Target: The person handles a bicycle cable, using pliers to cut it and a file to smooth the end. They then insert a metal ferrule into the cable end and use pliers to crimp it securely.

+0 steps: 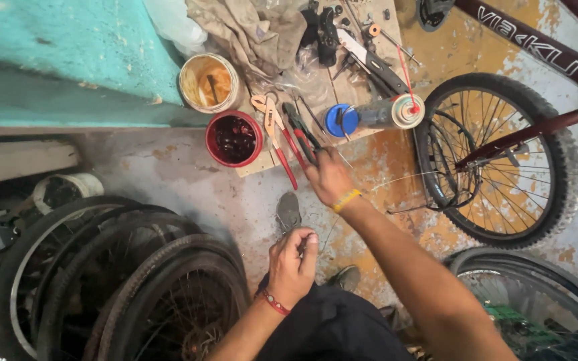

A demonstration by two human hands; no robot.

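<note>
Right hand (328, 175) grips dark-handled pliers (300, 130); left hand (292, 257) is fisted, seemingly pinching thin wire.

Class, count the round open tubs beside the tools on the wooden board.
2. A cream tub sits at the board's upper left; a red tub sits just below it, left of the red-handled pliers. Others may lie hidden under the rags.

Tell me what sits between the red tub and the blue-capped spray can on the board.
In the head view, between the red tub and the spray can lie red-handled pliers and green-handled pliers, which the right hand is reaching.
</note>
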